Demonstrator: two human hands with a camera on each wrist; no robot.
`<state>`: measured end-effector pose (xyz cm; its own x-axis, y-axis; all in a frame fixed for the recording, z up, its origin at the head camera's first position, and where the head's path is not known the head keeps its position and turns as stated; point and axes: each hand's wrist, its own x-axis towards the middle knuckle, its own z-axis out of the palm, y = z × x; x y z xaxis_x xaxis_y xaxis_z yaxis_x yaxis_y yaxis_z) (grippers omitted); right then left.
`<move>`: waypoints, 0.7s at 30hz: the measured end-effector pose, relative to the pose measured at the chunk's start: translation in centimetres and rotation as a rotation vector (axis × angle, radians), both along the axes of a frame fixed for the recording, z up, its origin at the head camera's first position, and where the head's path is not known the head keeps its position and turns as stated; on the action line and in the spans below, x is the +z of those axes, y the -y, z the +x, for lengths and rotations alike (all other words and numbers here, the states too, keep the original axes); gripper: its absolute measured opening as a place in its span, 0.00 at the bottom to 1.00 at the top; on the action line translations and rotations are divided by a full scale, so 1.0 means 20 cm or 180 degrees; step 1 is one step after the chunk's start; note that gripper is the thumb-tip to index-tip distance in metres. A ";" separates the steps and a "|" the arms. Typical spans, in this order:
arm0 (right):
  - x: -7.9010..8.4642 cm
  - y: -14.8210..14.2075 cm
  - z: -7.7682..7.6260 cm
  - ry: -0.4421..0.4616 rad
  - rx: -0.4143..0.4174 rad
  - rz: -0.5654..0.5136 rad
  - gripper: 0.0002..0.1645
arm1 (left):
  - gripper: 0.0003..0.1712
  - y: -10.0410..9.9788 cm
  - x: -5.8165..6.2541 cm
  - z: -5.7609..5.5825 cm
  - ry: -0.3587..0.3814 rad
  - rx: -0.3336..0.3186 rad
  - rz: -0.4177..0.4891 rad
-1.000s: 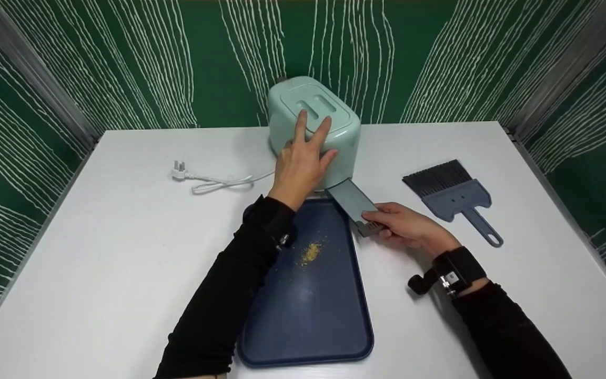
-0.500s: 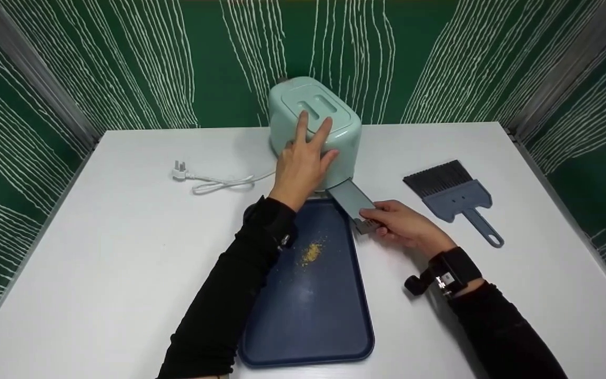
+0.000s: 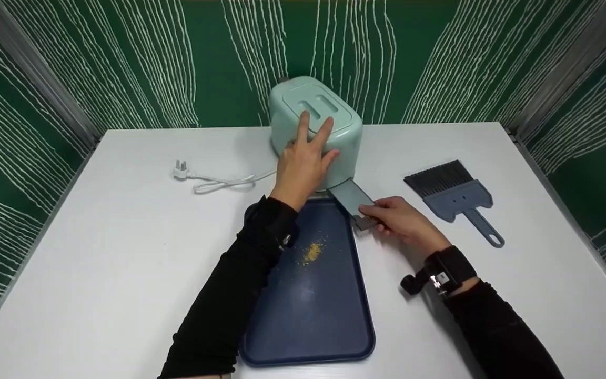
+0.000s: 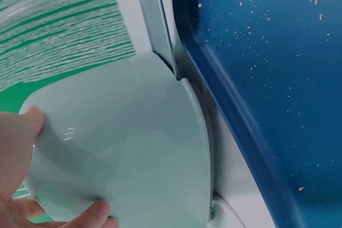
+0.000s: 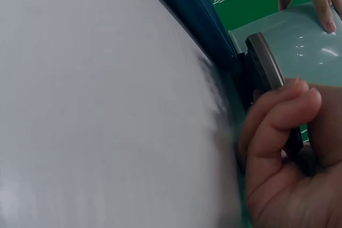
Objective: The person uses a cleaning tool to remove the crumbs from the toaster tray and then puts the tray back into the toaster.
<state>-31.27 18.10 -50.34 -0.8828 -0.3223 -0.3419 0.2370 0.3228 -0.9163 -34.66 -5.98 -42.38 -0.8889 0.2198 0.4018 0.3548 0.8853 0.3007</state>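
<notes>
A mint-green toaster [image 3: 316,137] stands at the back middle of the table. My left hand [image 3: 303,166] rests on its near end, with two fingers stretched straight over the top and the thumb spread on the side. In the left wrist view, the toaster's smooth end wall [image 4: 128,137] lies between thumb and fingertips. A flat grey crumb tray [image 3: 350,197] sticks out from the toaster's base at the near right corner. Its outer end is pinched between thumb and curled fingers of my right hand [image 3: 405,223]. The rest of it is hidden inside.
A dark blue serving tray [image 3: 308,316] lies in front of the toaster, bearing a small heap of yellowish crumbs [image 3: 312,252]. To the right is a blue-grey brush [image 3: 458,197] with black bristles. A white power cord with plug [image 3: 181,171] lies left.
My right hand has shifted a little forward and left, sliding the crumb tray slightly further into the toaster. The left hand stays on the toaster.
</notes>
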 end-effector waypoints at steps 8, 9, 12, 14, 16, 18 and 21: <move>0.00 0.01 -0.02 -0.0127 -0.0245 0.0261 0.23 | 0.37 0.00 0.00 0.00 -0.0012 0.0009 0.0001; 0.00 0.01 -0.02 -0.0132 -0.0272 0.0272 0.24 | 0.37 0.00 0.00 0.00 -0.0004 0.0004 -0.0002; 0.00 0.01 -0.03 -0.0148 -0.0321 0.0314 0.25 | 0.37 0.00 0.01 0.00 0.0040 -0.0002 -0.0011; 0.01 0.01 -0.03 -0.0165 -0.0322 0.0348 0.26 | 0.37 0.00 0.01 0.00 0.0078 0.0005 -0.0024; 0.01 0.02 -0.03 -0.0163 -0.0332 0.0341 0.26 | 0.37 0.00 0.01 0.00 0.0106 0.0019 -0.0031; 0.01 0.03 -0.03 -0.0169 -0.0328 0.0331 0.25 | 0.37 0.00 0.01 -0.01 0.0112 0.0033 -0.0036; 0.01 0.04 -0.03 -0.0175 -0.0330 0.0344 0.24 | 0.37 0.00 0.01 0.00 0.0052 0.0030 -0.0052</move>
<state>-31.90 17.37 -50.08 -0.9277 -0.1925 -0.3199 0.2247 0.3965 -0.8901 -34.75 -5.96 -42.24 -0.8974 0.2179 0.3837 0.3417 0.8934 0.2918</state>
